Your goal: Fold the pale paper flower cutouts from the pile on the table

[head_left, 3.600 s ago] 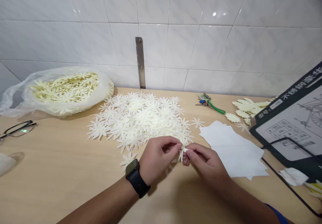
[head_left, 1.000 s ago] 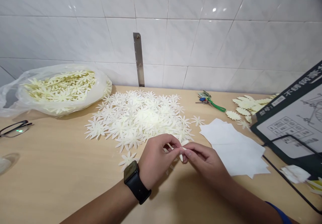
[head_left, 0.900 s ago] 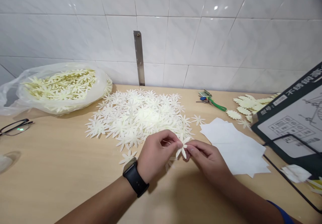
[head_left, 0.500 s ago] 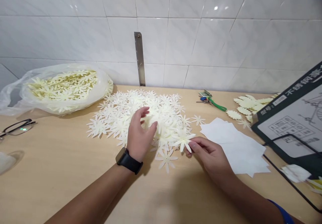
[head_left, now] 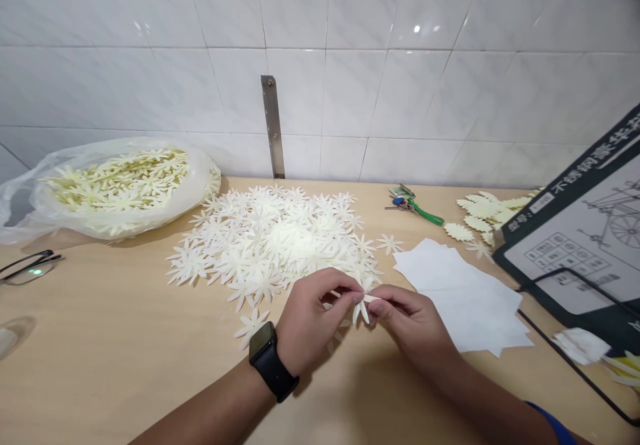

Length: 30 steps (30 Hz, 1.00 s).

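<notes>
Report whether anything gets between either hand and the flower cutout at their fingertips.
Nothing visible does. The left hand and right hand both have their fingertips on the flower cutout. The pile of cutouts lies beyond them, and the white sheets lie off to the right.

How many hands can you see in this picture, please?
2: the left hand, with a black watch on its wrist, and the right hand, opposite it. Both pinch a white flower-shaped piece near the pile of similar ones. No other hand shows.
</notes>
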### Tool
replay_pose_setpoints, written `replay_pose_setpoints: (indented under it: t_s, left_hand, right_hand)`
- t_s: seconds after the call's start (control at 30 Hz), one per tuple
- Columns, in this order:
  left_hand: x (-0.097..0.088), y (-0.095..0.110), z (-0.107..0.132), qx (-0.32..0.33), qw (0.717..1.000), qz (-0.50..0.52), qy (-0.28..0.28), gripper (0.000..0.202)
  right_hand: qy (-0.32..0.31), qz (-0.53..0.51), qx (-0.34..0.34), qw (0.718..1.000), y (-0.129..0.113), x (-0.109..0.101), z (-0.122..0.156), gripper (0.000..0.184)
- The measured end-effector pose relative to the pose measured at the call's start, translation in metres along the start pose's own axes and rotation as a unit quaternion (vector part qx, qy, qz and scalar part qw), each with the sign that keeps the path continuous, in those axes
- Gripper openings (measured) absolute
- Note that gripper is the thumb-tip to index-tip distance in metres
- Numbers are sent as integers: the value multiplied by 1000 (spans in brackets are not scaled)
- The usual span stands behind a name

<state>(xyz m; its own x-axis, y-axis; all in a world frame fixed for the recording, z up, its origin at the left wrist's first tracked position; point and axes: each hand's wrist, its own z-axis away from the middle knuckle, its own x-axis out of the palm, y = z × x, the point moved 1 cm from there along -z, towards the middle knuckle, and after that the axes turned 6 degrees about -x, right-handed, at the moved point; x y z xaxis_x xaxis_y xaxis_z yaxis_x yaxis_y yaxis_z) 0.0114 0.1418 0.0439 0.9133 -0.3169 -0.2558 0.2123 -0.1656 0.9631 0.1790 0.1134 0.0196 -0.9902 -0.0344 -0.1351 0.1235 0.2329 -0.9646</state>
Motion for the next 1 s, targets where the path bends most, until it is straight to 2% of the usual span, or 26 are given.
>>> replay_pose_setpoints:
  t_s: [0.1, 0.17, 0.23, 0.3, 0.4, 0.47, 0.5, 0.57, 0.6, 0.63, 0.7, 0.73, 0.8, 0.9, 1.0]
  left_hand:
    - [-1, -1, -3, -62, 994, 82, 26, 10]
    - [-3, -2, -6, -79, 988, 124, 47, 14]
    - [-10, -5, -11, -85, 984, 136, 76, 17]
    - [-22, -9, -16, -80, 981, 116, 130, 18]
    - [-43, -11, -21, -9, 965, -6, 262, 21]
    - [-50, -10, -21, 77, 928, -150, 332, 32]
    - [-50, -9, -19, 121, 905, -218, 346, 36]
    - [-42, -5, -13, 200, 871, -305, 329, 32]
    - [-35, -3, -8, 231, 867, -320, 303, 24]
    - [-27, -2, -3, 257, 873, -320, 264, 18]
    - [-10, 0, 6, 253, 905, -293, 177, 18]
    - [-3, 1, 9, 237, 928, -262, 116, 19]
    - [7, 0, 11, 171, 966, -186, 57, 21]
    - [9, -2, 8, 52, 995, -76, 42, 18]
    - [6, -5, 3, -50, 998, 6, 33, 12]
  right_hand:
    - [10, -1, -3, 1000, -2, 0, -1, 31]
    - [12, 2, -4, 1000, -2, 0, -3, 34]
    - [9, -4, 0, 1000, 0, -1, -4, 34]
    - [9, -18, 4, 1000, 3, -1, -4, 34]
    - [12, -45, 13, 999, 7, -2, -4, 33]
    - [19, -51, 24, 998, 9, -2, -3, 31]
    - [24, -49, 30, 998, 9, -2, -3, 31]
    - [35, -39, 37, 998, 10, -1, -4, 31]
    - [39, -32, 42, 998, 10, 0, -4, 31]
    - [42, -28, 47, 998, 10, 0, -5, 32]
    - [41, -26, 60, 997, 11, 1, -6, 32]
    - [36, -29, 63, 997, 12, 2, -6, 32]
    - [25, -35, 57, 997, 11, 2, -7, 31]
    - [17, -34, 51, 998, 10, 1, -6, 28]
    - [15, -19, 44, 999, 9, 1, -5, 26]
